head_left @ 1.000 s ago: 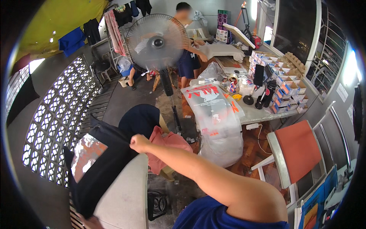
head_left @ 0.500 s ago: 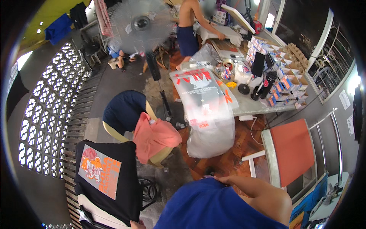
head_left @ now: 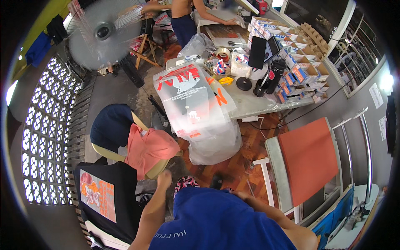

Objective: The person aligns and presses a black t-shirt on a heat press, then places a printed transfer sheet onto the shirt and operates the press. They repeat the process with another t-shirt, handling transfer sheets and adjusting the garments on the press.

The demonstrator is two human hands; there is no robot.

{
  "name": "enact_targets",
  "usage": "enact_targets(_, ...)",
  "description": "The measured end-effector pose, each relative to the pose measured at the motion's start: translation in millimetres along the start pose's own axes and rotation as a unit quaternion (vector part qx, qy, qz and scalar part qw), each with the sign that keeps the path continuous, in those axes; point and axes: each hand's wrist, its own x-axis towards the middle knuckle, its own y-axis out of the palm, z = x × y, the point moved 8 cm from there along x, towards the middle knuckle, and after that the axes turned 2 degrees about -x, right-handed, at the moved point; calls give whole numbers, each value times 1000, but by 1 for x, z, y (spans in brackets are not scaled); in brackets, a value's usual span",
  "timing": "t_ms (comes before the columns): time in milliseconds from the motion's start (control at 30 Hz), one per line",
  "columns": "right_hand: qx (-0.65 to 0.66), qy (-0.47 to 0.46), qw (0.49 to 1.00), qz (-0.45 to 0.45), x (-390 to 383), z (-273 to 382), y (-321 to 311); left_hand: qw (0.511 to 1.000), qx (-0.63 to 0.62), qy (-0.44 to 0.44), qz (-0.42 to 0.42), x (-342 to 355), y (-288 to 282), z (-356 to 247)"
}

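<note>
Right hand (head_left: 238, 194): mostly behind the blue top (head_left: 225, 221); grip can't be told.
Left hand (head_left: 164, 178): by the chair's (head_left: 157, 170) near edge; grip unclear.
Black shirt (head_left: 126, 196): over the pale board (head_left: 100, 233), near edge bare; likely light, limp; best held by plain cloth, off the print (head_left: 98, 194).

Pale board (head_left: 105, 236) beneath black printed garment (head_left: 125, 196)

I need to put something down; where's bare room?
The orange pad looks bare, as does the table front between plastic sheets and boxes. Wooden floor shows between those sheets and the white leg. Crowded: farther back on the table, around the tape roll and black cup, and at left, where the black shirt drapes its board.
</note>
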Motion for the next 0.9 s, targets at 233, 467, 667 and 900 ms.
enact_targets(233,-3,-98,982,-162,36,126,-52,935,-54,66,-345,118,-73,-280)
enact_targets(467,-55,-167,979,-107,81,246,-45,916,-395,-65,-28,185,-53,-267)
enact_targets(667,-277,-243,927,-72,136,338,16,791,-572,-97,195,192,-56,-338)
enact_targets(900,277,-219,875,-332,159,436,-47,655,-674,-7,343,213,-89,-437)
